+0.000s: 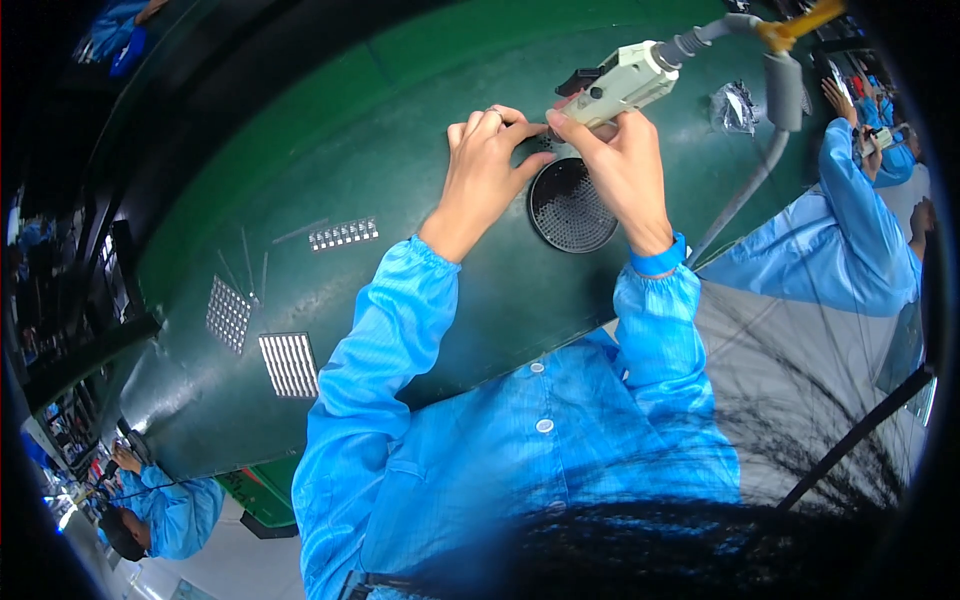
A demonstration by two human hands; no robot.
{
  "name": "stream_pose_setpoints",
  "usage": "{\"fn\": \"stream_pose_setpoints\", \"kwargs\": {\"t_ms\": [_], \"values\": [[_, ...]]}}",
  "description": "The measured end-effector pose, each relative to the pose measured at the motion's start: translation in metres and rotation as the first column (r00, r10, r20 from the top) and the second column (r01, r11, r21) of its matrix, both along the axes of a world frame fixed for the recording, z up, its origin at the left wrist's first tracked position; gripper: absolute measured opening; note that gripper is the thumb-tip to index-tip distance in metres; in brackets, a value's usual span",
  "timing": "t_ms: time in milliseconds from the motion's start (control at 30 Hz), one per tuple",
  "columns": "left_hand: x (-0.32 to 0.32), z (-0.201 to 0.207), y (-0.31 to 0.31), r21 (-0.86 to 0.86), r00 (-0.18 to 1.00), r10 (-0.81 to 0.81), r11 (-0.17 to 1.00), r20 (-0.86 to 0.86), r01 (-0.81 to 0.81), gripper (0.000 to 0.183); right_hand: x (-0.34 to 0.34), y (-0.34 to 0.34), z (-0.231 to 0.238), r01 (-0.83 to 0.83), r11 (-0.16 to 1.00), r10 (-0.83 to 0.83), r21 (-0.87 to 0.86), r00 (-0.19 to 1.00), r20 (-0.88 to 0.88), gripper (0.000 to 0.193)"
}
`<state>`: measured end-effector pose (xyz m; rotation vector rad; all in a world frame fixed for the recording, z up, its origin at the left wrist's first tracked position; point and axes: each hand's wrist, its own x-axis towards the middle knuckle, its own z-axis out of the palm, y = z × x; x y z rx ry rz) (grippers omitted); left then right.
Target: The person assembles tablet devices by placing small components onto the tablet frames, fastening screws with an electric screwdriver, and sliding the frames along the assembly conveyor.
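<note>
My left hand point(480, 165) has its fingers curled, with index finger and thumb around a small dark piece too small to name. My right hand point(630, 165) is closed beside it, fingers bent towards the same spot, and what it grips is hidden. Right above it is a pale, boxy device point(625, 85) on a ribbed grey hose; I cannot tell whether the hand touches it. Below my fingertips, partly covered by my right hand, lies a round black dish point(572, 208) with a perforated or dotted surface.
On the green table point(400, 180), to the left, lie a strip of small parts point(343, 234), a dotted panel point(229, 314) and a striped panel point(288, 365). A crumpled clear bag point(735, 108) sits at the right. Co-workers in blue point(840, 230) work at both sides.
</note>
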<state>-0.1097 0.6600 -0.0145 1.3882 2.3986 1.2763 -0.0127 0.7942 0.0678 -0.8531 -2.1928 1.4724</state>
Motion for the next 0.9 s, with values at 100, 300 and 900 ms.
{"fn": "stream_pose_setpoints", "kwargs": {"t_ms": [100,300,900], "values": [[0.004,0.012,-0.001,0.009,0.998,-0.032,0.999,0.062,0.031,0.034,0.011,0.001,0.012,0.004,1.0,-0.004,0.002,1.0,0.018,0.025],[0.024,0.012,0.001,0.078,0.988,-0.103,0.992,0.116,0.095,0.019,0.029,-0.013,0.028,0.033,0.996,-0.035,-0.077,0.999,-0.023,0.024],[0.012,-0.004,-0.008,-0.032,0.996,0.063,0.997,-0.068,-0.065,0.023,-0.001,0.015,-0.013,0.041,0.978,-0.073,0.202,0.985,0.153,0.031]]}}
